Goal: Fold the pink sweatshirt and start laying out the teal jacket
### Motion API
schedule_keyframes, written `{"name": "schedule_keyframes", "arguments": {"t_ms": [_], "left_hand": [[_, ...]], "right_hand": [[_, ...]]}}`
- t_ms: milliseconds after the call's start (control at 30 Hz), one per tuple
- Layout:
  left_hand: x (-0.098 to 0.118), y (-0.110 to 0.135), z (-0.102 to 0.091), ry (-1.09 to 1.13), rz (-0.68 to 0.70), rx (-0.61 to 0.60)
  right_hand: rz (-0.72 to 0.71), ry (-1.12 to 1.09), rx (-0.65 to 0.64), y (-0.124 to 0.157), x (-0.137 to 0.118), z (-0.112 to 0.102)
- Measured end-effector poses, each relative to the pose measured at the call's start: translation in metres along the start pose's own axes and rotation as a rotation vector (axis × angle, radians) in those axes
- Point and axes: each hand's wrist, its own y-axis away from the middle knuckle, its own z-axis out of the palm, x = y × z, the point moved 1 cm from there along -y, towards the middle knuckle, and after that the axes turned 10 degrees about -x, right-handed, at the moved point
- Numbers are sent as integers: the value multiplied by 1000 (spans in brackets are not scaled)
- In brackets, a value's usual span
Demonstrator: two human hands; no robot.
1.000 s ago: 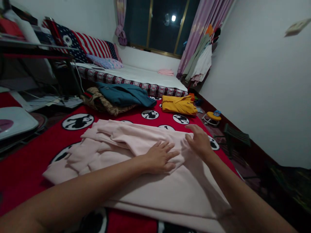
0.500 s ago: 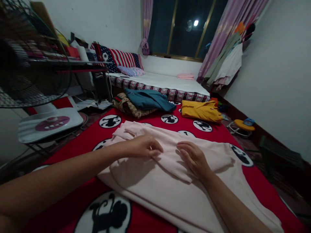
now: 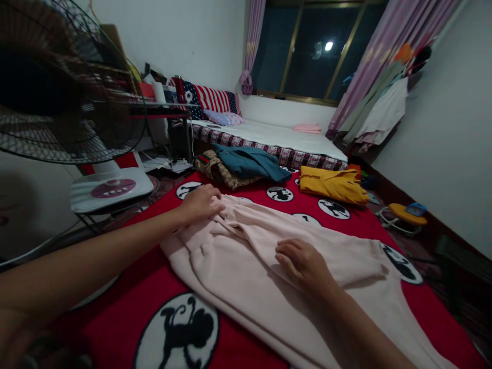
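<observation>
A pale pink long-sleeved top (image 3: 246, 271) lies spread on the red blanket (image 3: 246, 335), with a sleeve folded across its body. At its far left end, by the gathered hem, my left hand (image 3: 203, 204) is closed on a bunch of the fabric; part of the grip is hidden behind the fingers. Over the middle of the garment, beside the folded sleeve, is my right hand (image 3: 305, 265). Its fingers are loosely bent and apart, with nothing held in them.
Folded teal clothing (image 3: 251, 163) rests against a brown patterned garment (image 3: 219, 171) beyond the top. Right of them lies folded yellow clothing (image 3: 333, 184). A standing fan (image 3: 111, 189) occupies the left side; a yellow stool (image 3: 403, 212) is on the right.
My left hand has moved away from the garment's middle to its far left end and closed on fabric there. My right hand stays over the middle. The view has shifted left.
</observation>
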Motion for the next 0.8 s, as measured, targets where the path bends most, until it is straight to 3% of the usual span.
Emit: {"name": "schedule_keyframes", "arguments": {"t_ms": [67,167,300,500,600,700,800], "left_hand": [[-13,-2,0,-48,-161,-34],[-32,-7,3,-35,-303,-211],[-41,-11,8,51,-302,-372],[-34,-5,5,195,-252,-342],[-26,-1,-4,295,-195,-326],[-5,7,-24,508,-61,-341],[32,18,-46,748,59,-508]], "right_hand": [[-2,3,-34,-6,-10,2],[-5,9,-95,-14,-26,6],[45,82,-147,-23,-41,12],[117,77,-197,-31,-46,11],[115,-154,-111,-41,-48,10],[117,-537,-15,-62,-53,11],[49,-889,87,-86,-63,6]]}}
